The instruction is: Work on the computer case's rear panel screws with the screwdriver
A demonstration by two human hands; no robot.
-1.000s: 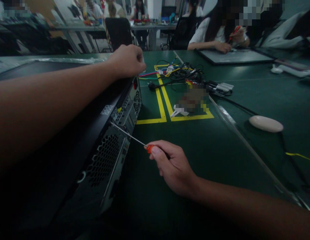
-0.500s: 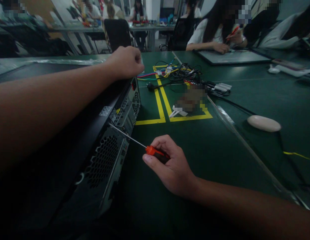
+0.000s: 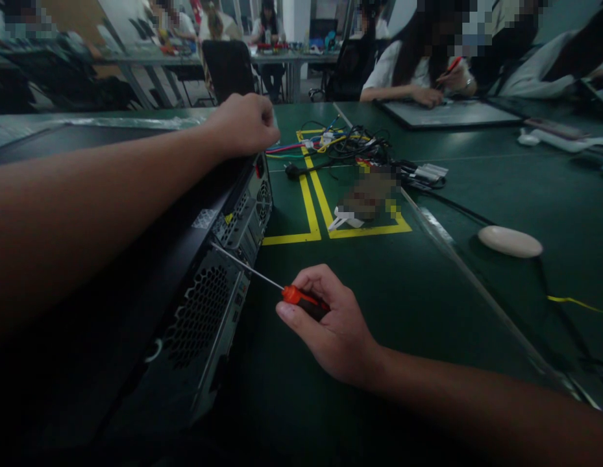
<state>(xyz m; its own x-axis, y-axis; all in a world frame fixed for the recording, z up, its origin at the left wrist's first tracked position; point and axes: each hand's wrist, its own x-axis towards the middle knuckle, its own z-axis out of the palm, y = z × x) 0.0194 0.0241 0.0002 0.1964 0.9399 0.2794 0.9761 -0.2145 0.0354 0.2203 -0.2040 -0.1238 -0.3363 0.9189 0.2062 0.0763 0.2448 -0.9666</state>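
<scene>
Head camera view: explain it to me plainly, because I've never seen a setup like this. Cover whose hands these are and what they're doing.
There is no robot here. A person wears a camera on their head, looking forward and down at their own two bare hands. The left hand is curled at the far edge of a large black metal computer case. The right hand holds a red-and-black screwdriver, its thin metal shaft reaching to the case's back panel. On the smooth green table lie yellow tape strips, a tangle of multicoloured cables and a pale oval object. One pixelated patch cannot be made out.
</scene>
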